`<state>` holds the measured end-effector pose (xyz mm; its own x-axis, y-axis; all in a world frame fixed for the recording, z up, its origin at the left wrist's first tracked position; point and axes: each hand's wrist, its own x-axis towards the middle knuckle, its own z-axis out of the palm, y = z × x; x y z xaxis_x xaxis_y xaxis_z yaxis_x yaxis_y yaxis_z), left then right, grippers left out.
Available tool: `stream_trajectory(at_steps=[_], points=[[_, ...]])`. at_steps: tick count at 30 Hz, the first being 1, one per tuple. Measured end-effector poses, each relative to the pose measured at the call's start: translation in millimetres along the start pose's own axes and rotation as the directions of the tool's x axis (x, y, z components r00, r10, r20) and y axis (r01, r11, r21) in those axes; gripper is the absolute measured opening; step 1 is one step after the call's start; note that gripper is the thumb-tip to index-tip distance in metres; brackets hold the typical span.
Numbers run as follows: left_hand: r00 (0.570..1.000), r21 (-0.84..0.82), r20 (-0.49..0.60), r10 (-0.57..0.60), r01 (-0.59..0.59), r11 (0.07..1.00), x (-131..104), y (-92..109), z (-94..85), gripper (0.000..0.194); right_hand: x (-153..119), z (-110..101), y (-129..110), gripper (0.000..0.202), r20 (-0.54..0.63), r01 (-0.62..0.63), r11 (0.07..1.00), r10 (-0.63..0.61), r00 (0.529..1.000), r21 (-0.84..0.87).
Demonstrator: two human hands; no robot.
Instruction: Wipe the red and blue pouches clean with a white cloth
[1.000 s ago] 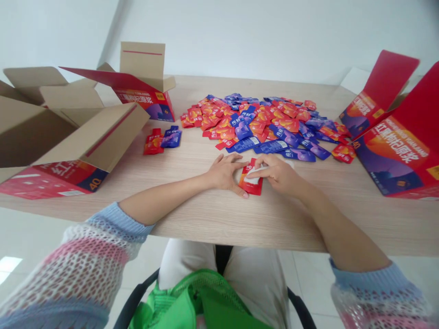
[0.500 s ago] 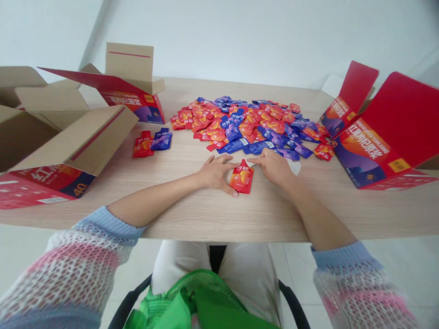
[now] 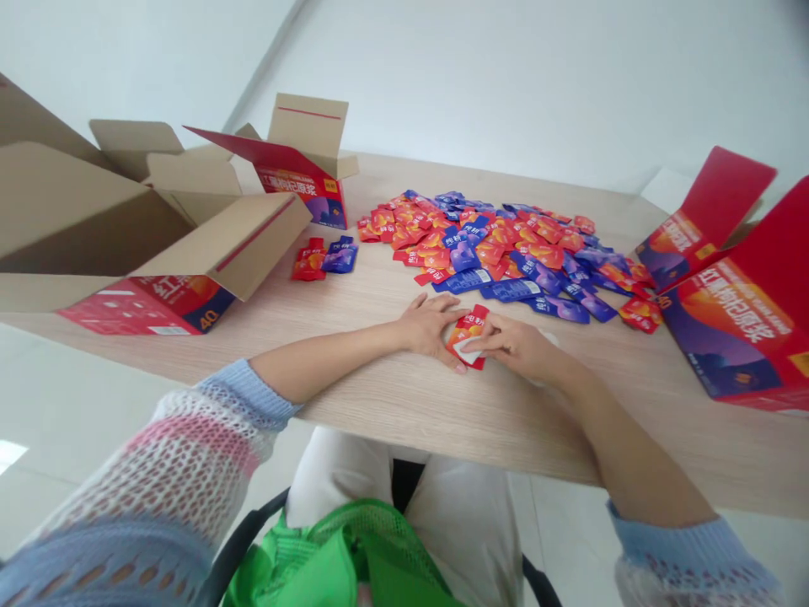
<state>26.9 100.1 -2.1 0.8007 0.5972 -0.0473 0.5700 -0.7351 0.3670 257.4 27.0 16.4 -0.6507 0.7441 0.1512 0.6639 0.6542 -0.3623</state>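
Note:
A red spouted pouch [image 3: 461,335] with orange fruit printed on it lies on the table in front of me. My left hand [image 3: 433,330] rests flat beside it with fingers spread, its thumb and fingertips touching the pouch's left edge. Pinched in my right hand [image 3: 513,344] is a white wipe [image 3: 468,349], pressed onto the lower face of the pouch. The wipe and my right fingers cover part of the print. Beyond my hands spreads a heap of red and purple pouches [image 3: 499,249].
One red pouch [image 3: 309,260] and one purple pouch [image 3: 340,255] lie apart on the left. Open cartons stand there, a near one [image 3: 183,303] and a farther one [image 3: 303,190]. More red cartons [image 3: 733,329] stand on the right. The table's front edge [image 3: 430,447] is close to me.
My right hand has moved from the pouch's neck down onto its face, bringing the white wipe over it. My left hand stays beside the pouch. The view has turned, shifting the scene rightward.

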Motion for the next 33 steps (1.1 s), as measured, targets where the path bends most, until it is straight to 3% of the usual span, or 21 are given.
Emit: stream_trajectory(at_steps=[7, 10, 13, 17, 21, 23, 28, 33], points=[[1.000, 0.015, 0.015, -0.019, 0.019, 1.000, 3.3, 4.4, -7.2, 0.105, -0.7, 3.0, 50.3, 0.032, -0.160, -0.196, 0.962, 0.167, 0.973, -0.191], [1.000, 0.011, 0.005, -0.022, 0.022, 1.000, 3.6, 3.9, -7.0, 0.103, -0.9, -1.0, 58.1, 0.035, -0.179, -0.233, 0.924, 0.185, 0.966, -0.302], [1.000, 0.015, -0.003, -0.010, 0.010, 1.000, 3.8, 3.2, -6.3, 0.101, 2.7, -3.6, 49.9, 0.035, -0.197, -0.198, 0.927, 0.140, 0.970, -0.317], [1.000, 0.018, -0.005, -0.012, 0.012, 1.000, 3.7, 1.7, -4.7, 0.100, 6.8, 0.8, 21.5, 0.028, -0.300, -0.119, 0.982, 0.071, 0.951, -0.145], [1.000, -0.008, 0.005, -0.014, 0.014, 1.000, 1.8, 0.5, -1.8, 0.105, 8.7, 12.3, 0.3, 0.024, -0.159, 0.066, 0.998, -0.069, 0.985, -0.023], [1.000, -0.011, 0.008, -0.014, 0.014, 1.000, 1.0, 0.5, -0.8, 0.107, 9.6, 15.2, 1.0, 0.026, -0.119, 0.080, 0.996, -0.084, 0.989, -0.038], [1.000, -0.008, 0.008, -0.016, 0.016, 1.000, 1.0, 0.3, 0.6, 0.107, 8.4, 9.2, 23.8, 0.030, -0.170, -0.101, 0.978, 0.070, 0.983, -0.184], [0.999, -0.017, -0.036, -0.014, 0.014, 1.000, 2.4, -2.5, 3.3, 0.106, -1.1, 3.0, 48.7, 0.031, -0.250, -0.319, 0.902, 0.250, 0.935, -0.290]])
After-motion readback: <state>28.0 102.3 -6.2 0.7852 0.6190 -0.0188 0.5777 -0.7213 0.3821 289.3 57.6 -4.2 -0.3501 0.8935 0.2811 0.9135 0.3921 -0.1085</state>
